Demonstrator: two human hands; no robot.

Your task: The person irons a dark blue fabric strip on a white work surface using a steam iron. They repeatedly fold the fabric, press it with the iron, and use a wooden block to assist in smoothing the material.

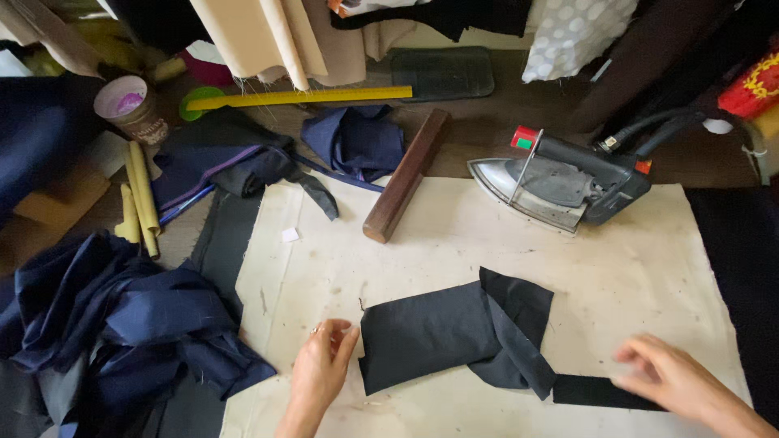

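A folded piece of dark cloth lies on the cream pressing cloth that covers the table. My left hand rests at the cloth's left edge, fingers loosely curled and touching it. My right hand is blurred at the lower right, fingers on the narrow dark strip that trails from the piece. I cannot tell whether it pinches the strip or just presses it.
A steam iron lies tilted at the back right, hose running off right. A wooden block and yellow ruler lie behind. Navy fabric heaps fill the left, with a paper cup and rolled paper.
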